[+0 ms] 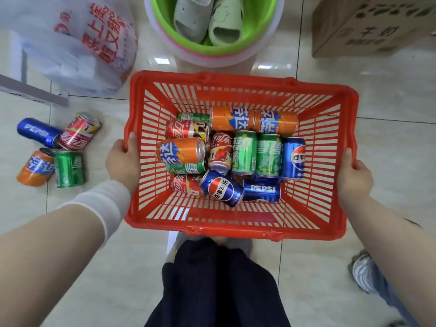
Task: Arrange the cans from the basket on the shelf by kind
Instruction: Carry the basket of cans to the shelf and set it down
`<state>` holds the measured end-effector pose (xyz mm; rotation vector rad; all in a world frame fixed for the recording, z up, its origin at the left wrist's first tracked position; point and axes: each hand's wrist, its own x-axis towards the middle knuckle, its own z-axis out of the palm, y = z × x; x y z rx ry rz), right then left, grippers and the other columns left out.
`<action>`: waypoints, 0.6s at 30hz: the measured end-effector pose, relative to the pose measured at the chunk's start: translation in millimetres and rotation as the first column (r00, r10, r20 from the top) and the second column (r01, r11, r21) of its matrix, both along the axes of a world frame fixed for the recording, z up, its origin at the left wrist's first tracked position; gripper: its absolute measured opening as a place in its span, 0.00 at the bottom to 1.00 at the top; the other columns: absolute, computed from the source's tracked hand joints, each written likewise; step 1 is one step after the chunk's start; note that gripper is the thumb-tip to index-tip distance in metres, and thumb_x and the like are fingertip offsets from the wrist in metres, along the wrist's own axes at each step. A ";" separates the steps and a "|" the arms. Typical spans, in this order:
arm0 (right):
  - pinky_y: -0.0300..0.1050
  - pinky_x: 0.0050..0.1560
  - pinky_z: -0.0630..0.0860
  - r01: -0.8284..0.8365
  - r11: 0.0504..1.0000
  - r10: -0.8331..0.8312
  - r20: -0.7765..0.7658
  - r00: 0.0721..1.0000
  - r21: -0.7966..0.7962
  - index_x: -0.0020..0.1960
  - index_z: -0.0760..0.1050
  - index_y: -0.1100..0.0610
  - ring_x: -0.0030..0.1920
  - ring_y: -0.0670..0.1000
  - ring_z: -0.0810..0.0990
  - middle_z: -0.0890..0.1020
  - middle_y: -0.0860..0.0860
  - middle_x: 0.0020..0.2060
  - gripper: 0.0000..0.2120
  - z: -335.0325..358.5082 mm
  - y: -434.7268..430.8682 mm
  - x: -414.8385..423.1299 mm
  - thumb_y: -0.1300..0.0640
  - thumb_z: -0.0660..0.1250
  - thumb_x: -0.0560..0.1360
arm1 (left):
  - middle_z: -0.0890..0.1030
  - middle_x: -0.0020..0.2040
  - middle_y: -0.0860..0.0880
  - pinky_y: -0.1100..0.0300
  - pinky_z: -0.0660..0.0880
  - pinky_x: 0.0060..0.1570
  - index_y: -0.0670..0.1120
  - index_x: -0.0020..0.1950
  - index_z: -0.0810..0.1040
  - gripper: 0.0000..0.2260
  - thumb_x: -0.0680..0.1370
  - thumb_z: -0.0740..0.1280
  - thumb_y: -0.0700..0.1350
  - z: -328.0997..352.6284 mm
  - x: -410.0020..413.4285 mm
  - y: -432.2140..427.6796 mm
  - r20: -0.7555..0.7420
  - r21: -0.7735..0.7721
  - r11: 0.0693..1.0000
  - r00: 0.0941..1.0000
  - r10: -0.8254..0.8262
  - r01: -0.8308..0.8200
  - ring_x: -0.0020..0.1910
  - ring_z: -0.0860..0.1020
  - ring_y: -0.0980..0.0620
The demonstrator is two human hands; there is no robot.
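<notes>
A red slatted plastic basket [325, 223] is held in front of me above the tiled floor. My left hand [121, 161] grips its left rim and my right hand [355, 178] grips its right rim. Several cans lie jumbled inside: orange Fanta cans [232, 118], green Sprite cans [268, 155], red Coca-Cola cans [220, 149] and blue Pepsi cans [292, 158]. On the floor to the left lie a blue Pepsi can [37, 132], a red Coca-Cola can [79, 132], an orange Fanta can [35, 167] and a green Sprite can [69, 169]. No shelf shows.
A white plastic bag [77, 43] with red print sits at the back left. A green basin [212, 27] holding slippers stands behind the basket. A cardboard box [372, 24] is at the back right. Another person's shoe [363, 270] is at the lower right. My dark trousers [219, 284] show below the basket.
</notes>
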<state>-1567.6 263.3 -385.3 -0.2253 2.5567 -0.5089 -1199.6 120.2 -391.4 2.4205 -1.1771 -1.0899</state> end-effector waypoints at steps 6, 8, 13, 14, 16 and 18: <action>0.57 0.61 0.69 -0.087 0.967 0.092 -0.012 0.996 0.238 0.61 0.71 0.65 0.61 0.66 0.72 0.75 0.65 0.60 0.32 34.7 1.7 5.1 0.37 0.55 0.76 | 0.70 0.68 0.39 0.52 0.65 0.65 0.39 0.72 0.60 0.29 0.79 0.57 0.57 48.4 -4.8 10.2 0.028 0.104 0.992 0.997 0.072 -0.074 0.66 0.70 0.40; 0.55 0.64 0.64 -0.085 0.961 0.104 -0.060 0.993 0.264 0.65 0.69 0.64 0.66 0.64 0.67 0.71 0.64 0.64 0.30 58.0 4.9 15.2 0.40 0.58 0.76 | 0.67 0.71 0.39 0.48 0.63 0.67 0.39 0.74 0.59 0.31 0.78 0.58 0.58 75.7 -8.8 19.1 0.088 0.103 0.994 0.996 0.022 -0.031 0.68 0.67 0.39; 0.54 0.63 0.65 -0.182 0.967 0.195 -0.056 0.979 0.179 0.65 0.68 0.63 0.65 0.62 0.68 0.71 0.63 0.63 0.29 114.1 11.7 33.0 0.42 0.61 0.75 | 0.80 0.55 0.44 0.46 0.76 0.54 0.46 0.61 0.74 0.31 0.71 0.57 0.69 132.5 -30.2 56.8 0.020 0.064 0.976 0.978 -0.208 0.206 0.52 0.80 0.41; 0.54 0.62 0.66 -0.223 0.963 0.231 -0.034 0.972 0.149 0.64 0.69 0.64 0.64 0.62 0.69 0.73 0.63 0.62 0.29 119.9 13.0 35.3 0.42 0.62 0.75 | 0.81 0.53 0.46 0.45 0.78 0.51 0.48 0.58 0.75 0.32 0.69 0.55 0.71 138.8 -35.8 66.8 -0.006 0.063 0.973 0.975 -0.220 0.220 0.49 0.81 0.44; 0.52 0.59 0.69 -0.311 0.946 0.310 0.022 0.950 0.095 0.62 0.72 0.64 0.61 0.61 0.72 0.76 0.62 0.58 0.30 128.2 16.3 39.3 0.40 0.62 0.73 | 0.82 0.52 0.49 0.46 0.78 0.50 0.51 0.56 0.75 0.26 0.70 0.56 0.68 144.2 -47.8 86.9 -0.057 0.084 0.973 0.976 -0.210 0.214 0.49 0.81 0.47; 0.52 0.56 0.71 -0.390 0.918 0.386 0.060 0.921 0.072 0.60 0.74 0.62 0.59 0.60 0.74 0.78 0.61 0.55 0.31 132.6 22.1 40.0 0.37 0.61 0.71 | 0.81 0.53 0.49 0.45 0.77 0.53 0.52 0.56 0.74 0.20 0.72 0.59 0.64 151.8 -64.8 103.6 -0.094 0.113 0.974 0.978 -0.186 0.196 0.51 0.80 0.47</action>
